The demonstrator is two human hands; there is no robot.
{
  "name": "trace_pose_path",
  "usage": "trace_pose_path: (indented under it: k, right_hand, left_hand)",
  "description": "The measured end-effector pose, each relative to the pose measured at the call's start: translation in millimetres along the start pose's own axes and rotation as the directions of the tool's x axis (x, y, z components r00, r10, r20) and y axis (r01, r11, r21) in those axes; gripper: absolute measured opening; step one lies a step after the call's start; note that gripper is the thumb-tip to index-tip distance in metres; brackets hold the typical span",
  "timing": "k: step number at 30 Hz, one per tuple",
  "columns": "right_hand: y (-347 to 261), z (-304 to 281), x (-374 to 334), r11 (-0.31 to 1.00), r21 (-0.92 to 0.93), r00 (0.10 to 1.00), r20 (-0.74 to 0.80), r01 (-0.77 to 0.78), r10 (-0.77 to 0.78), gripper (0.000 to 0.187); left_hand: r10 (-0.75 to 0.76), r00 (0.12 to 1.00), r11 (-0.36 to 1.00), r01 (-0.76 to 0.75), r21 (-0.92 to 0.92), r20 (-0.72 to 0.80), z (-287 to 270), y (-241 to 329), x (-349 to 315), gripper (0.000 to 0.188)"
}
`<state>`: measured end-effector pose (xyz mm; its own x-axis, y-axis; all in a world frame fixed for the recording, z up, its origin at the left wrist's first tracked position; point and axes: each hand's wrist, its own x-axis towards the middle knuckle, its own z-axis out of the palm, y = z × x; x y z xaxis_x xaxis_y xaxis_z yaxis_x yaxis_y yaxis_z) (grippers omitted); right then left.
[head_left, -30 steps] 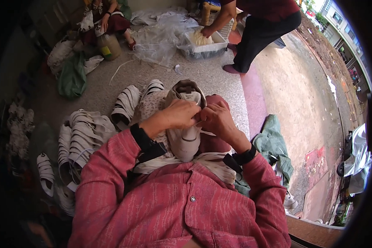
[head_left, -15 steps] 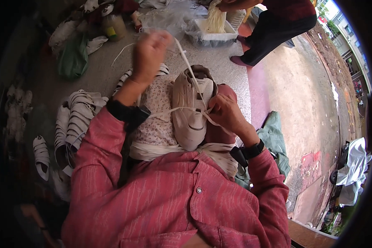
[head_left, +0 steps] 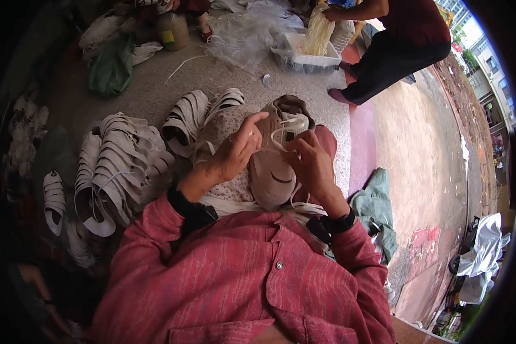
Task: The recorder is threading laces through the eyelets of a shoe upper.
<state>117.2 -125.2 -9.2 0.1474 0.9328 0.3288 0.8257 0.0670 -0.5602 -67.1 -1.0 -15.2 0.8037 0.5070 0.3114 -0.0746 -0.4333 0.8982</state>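
A beige sneaker (head_left: 269, 175) rests on my lap, toe toward me, over a flowered cloth (head_left: 226, 123) and a red-clad knee. A cream shoelace (head_left: 276, 137) curves over its tongue and eyelets. My right hand (head_left: 315, 166) is closed, pinching the lace over the shoe's right side. At the shoe's left edge is my left hand (head_left: 238, 152), its index finger stretched out and the other fingers curled. A strand of lace runs between the two hands, and its grip in my left hand is partly hidden.
Stacked white shoe uppers (head_left: 117, 166) lie at left, with more (head_left: 186, 117) beyond my knee. A co-worker (head_left: 404, 46) handles pale strands (head_left: 318, 34) over a white tray (head_left: 297, 56). Green cloths (head_left: 110, 71) and clear plastic (head_left: 243, 43) lie on the floor.
My left hand has come down from its raised spot toward the shoe, and the taut lace has slackened into a curve. My right hand stays at the shoe's right side, still pinching lace.
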Motion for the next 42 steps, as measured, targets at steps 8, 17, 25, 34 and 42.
trace_pose_path:
  k: [8,17,25,34,42]
  right_hand:
    - [-10,-34,-6,0.485,0.806,0.899,0.127,-0.34,0.42,0.02]
    - [56,-78,-56,0.283,0.956,0.851,-0.083,-0.08,0.519,0.027]
    - [86,-91,-65,0.233,0.972,0.737,-0.146,-0.016,0.66,0.03]
    - [106,-82,-65,0.295,0.956,0.68,-0.215,-0.002,0.701,0.023]
    - [17,-43,-15,0.981,0.179,0.968,-0.223,-0.076,0.116,0.011]
  left_hand:
    - [-0.152,0.988,0.985,0.148,-0.093,-0.033,-10,-3,-8,0.041]
    - [-0.175,0.984,0.979,0.171,-0.111,-0.027,-15,-13,-4,0.025]
    - [-0.273,0.938,0.962,0.271,0.038,0.214,-1,-15,-5,0.021]
    - [-0.217,0.975,0.976,0.215,0.042,0.054,-5,-5,-4,0.018]
    - [-0.242,0.968,0.943,0.218,0.25,0.07,7,-15,-2,0.02]
